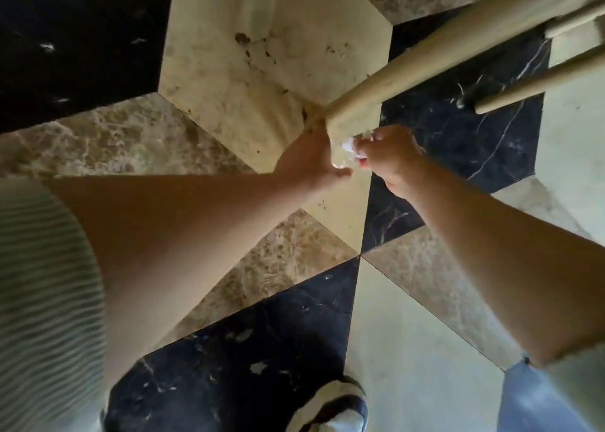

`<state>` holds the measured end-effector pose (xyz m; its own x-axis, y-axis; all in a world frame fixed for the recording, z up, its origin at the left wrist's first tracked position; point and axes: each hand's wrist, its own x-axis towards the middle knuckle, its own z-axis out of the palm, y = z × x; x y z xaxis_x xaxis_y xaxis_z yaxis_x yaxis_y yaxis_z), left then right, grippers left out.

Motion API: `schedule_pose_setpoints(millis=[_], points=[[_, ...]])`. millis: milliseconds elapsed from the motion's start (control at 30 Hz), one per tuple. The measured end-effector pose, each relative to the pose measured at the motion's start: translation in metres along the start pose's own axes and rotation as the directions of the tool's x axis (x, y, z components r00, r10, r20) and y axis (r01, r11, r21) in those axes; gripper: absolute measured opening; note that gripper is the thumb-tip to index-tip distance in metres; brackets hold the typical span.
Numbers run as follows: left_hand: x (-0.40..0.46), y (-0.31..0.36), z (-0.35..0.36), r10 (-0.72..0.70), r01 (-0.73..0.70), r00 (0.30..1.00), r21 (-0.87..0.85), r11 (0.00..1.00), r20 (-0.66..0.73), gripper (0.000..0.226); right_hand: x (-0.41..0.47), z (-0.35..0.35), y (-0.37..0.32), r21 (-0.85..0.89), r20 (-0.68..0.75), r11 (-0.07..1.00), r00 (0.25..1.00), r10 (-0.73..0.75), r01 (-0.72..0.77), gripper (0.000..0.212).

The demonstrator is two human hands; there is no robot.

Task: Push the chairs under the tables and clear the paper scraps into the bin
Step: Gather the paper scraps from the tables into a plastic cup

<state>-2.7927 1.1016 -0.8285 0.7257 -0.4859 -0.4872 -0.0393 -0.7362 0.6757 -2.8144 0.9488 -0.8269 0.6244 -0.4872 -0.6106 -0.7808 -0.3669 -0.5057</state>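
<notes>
Left hand: the left hand point(311, 161) reaches down to the floor at the centre of the view, fingers curled inward with white paper showing at the thumb side; it appears to hold part of the scraps, though the grip itself is blurred.
Right hand: the right hand point(389, 156) is just right of the left one, knuckles up, fingers curled down and pinching white paper at its fingertips.
Paper scraps: the paper scraps point(347, 146) are a small crumpled white wad lying between the two hands, touching both, just near of the foot of the chair leg; a little more white shows at the far edge of the right hand.
Chair leg: a pale wooden chair leg point(425, 58) slants from the upper right down to the floor, its foot ending just beyond the left hand's fingers.
Other chair legs: two more pale legs point(540, 84) run parallel to it further right, their ends well apart from the hands.
Floor: the floor point(262, 71) is laid in cream, brown marbled and black marbled tiles; the cream tile beyond the hands carries dark specks and smudges.
Person: a striped sleeve point(42, 284) fills the near left, a shoe point(330, 405) stands on the black tile at the near edge, and blue trousers point(540, 402) show at the near right.
</notes>
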Motion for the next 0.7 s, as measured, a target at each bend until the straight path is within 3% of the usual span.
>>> schedule_pose_setpoints(millis=[100,200,300,400,533,600,700], points=[[-0.019,-0.007,0.007,-0.063,0.062,0.997,0.021,0.998,0.034,0.075,-0.03,0.008,0.011,0.088,0.144,0.992,0.987,0.076,-0.089,0.024],[-0.072,-0.021,-0.009,-0.037,0.031,0.986,0.037,0.999,0.165,0.066,-0.094,0.006,0.01,-0.052,0.368,0.993,0.923,0.116,-0.104,0.014],[-0.145,-0.029,-0.037,0.04,-0.062,0.958,0.071,0.996,0.285,0.054,-0.164,0.014,-0.016,-0.238,0.486,0.968,0.873,0.042,0.086,0.013],[-0.221,-0.027,-0.075,0.009,-0.028,0.959,0.062,0.998,0.282,0.038,-0.237,0.019,-0.064,-0.213,0.54,0.971,0.841,0.026,0.106,0.009],[-0.311,-0.004,-0.145,-0.072,0.077,0.964,-0.011,0.997,0.258,0.035,-0.32,0.013,-0.128,-0.235,0.707,0.924,0.705,-0.05,0.301,0.019],[-0.354,0.008,-0.199,-0.109,0.108,0.957,0.019,0.994,0.268,0.038,-0.363,0.002,-0.175,-0.271,0.779,0.896,0.627,-0.011,0.352,0.025],[-0.385,0.028,-0.254,-0.096,0.084,0.967,0.059,0.995,0.236,0.045,-0.402,-0.018,-0.227,-0.291,0.806,0.852,0.592,-0.028,0.436,0.043]])
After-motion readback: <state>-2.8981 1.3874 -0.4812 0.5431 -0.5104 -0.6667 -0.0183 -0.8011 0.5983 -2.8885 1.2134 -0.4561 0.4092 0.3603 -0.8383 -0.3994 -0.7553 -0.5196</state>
